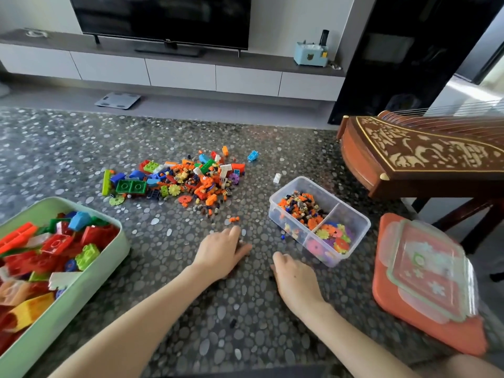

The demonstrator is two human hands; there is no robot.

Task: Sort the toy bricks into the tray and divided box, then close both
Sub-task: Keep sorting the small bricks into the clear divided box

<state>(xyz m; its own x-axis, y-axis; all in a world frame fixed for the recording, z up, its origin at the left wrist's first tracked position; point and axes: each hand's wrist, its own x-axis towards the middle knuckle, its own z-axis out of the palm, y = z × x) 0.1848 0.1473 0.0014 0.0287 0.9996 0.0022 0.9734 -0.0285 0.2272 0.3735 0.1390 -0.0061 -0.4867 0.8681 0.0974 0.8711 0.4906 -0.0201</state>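
Left hand, right hand on mat

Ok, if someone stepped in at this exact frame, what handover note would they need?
Left hand: palm down on the table, fingers relaxed. Right hand: knuckles up, fingers hidden, grip unclear.
Done so far: tray at left is part filled with big bricks. Divided box at right holds small pieces and flower discs. Its lid lies off on the orange stool.
Left to do: sort the pile mid-table, then close both.
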